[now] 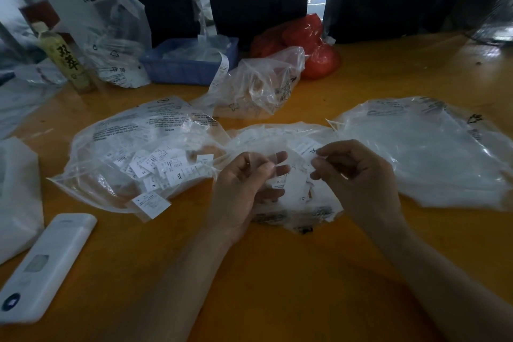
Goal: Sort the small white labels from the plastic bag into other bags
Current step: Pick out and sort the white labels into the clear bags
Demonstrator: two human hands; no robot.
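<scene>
An orange table (pixel 277 286) is seen, spread with clear plastic bags. At the right, a large flat bag (pixel 422 153) is laid out; at the left, a bag of labels (pixel 133 147) is spread open, with many small white labels (pixel 163 166) heaped inside and one label (pixel 151 203) lying at its near edge. Between these two, a middle bag (pixel 299 203) is held up off the table by both hands. A crumpled bag (pixel 258 89) is set further back, near a blue basket (pixel 188 64) and a red bag (pixel 308 44). A white remote control (pixel 44 266) is placed at the near left, and a bottle (pixel 63 58) stands at the far left. The left hand (pixel 247 189) is curled, the film of the middle bag being pinched between thumb and fingers. A white label marked XL (pixel 309 150) is pinched by the right hand (pixel 358 175) at the mouth of the middle bag.
</scene>
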